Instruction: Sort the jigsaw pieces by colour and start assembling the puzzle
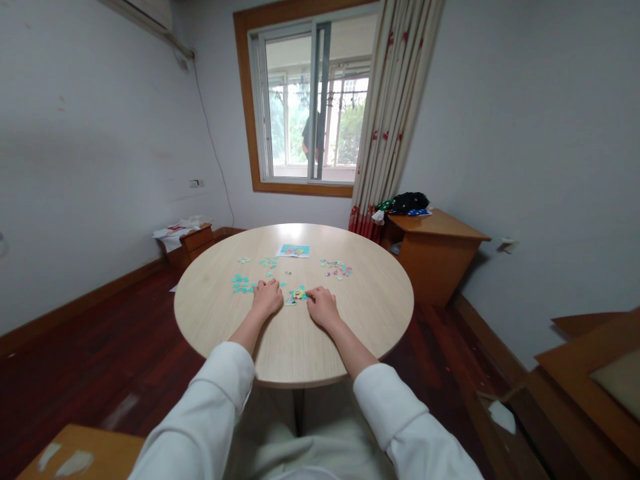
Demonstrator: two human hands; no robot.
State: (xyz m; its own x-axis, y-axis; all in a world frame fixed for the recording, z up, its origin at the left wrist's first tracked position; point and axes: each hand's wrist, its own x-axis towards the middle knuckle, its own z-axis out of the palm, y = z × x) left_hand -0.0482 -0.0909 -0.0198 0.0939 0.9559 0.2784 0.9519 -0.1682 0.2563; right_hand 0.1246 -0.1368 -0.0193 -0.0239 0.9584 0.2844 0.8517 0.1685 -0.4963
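My left hand (269,297) rests on the round table (220,327) with its fingers loosely bent and a little apart. It lies beside a group of teal jigsaw pieces (242,285), and I see nothing held in it. Between my hands sits a small joined patch of jigsaw puzzle (299,294) with yellow, white and teal parts. The fingers of my right hand (323,307) are drawn together at the right edge of this patch, seemingly on a puzzle piece that is mostly hidden. A picture card (293,251) lies flat beyond the patch.
More teal pieces (269,262) lie left of centre. Pink and mixed pieces (339,270) are spread at the right. A wooden desk (435,230) with dark cloth (411,202) stands behind right. At the back left is a low cabinet (193,240) with papers. A person (311,137) shows beyond the window.
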